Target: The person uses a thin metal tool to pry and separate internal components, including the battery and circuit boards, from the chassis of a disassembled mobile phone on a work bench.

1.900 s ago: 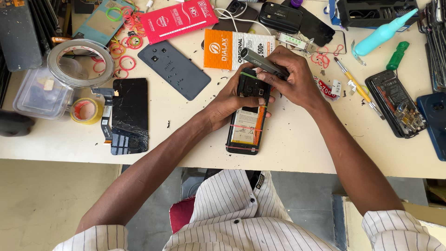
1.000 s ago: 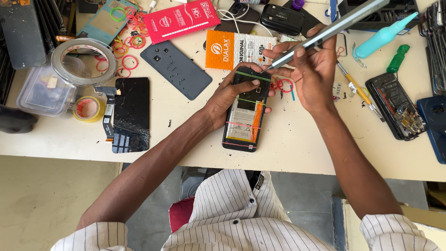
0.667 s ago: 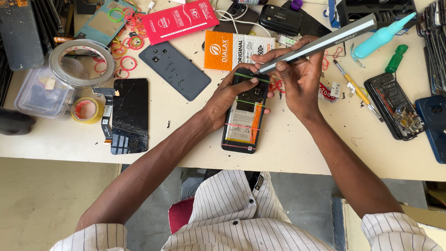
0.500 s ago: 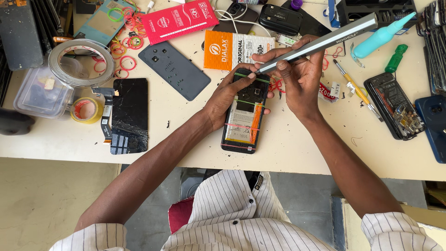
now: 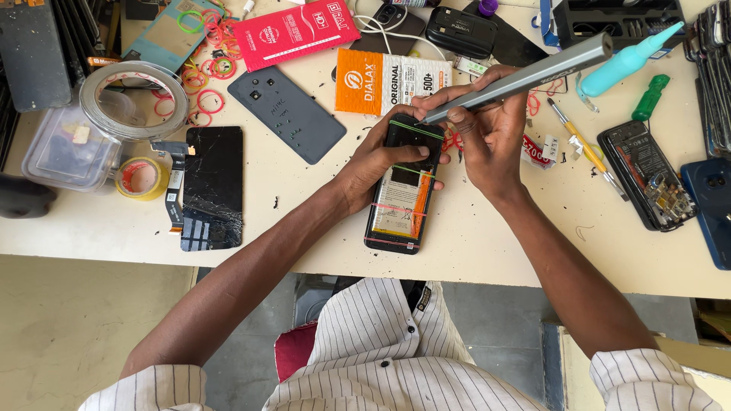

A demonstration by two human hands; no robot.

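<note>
An opened phone (image 5: pixel 399 207) lies back-up on the white table (image 5: pixel 495 243), with rubber bands stretched across it and its battery showing. My left hand (image 5: pixel 377 164) rests on the phone's upper part and holds it down. My right hand (image 5: pixel 491 129) grips a long grey pen-shaped electric screwdriver (image 5: pixel 525 76), its tip touching the phone's top edge near the green band.
A cracked black screen panel (image 5: pixel 212 186) and a grey back cover (image 5: pixel 286 113) lie to the left. A tape roll (image 5: pixel 141 176), a clear tub (image 5: pixel 65 148) and loose rubber bands (image 5: pixel 209 68) sit far left. Another opened phone (image 5: pixel 647 183), small screwdrivers (image 5: pixel 582 144) and a teal bottle (image 5: pixel 628 61) lie right.
My right hand put down a small dark part, picked up the grey screwdriver and lowered its tip to the phone's top. The left hand stayed on the phone.
</note>
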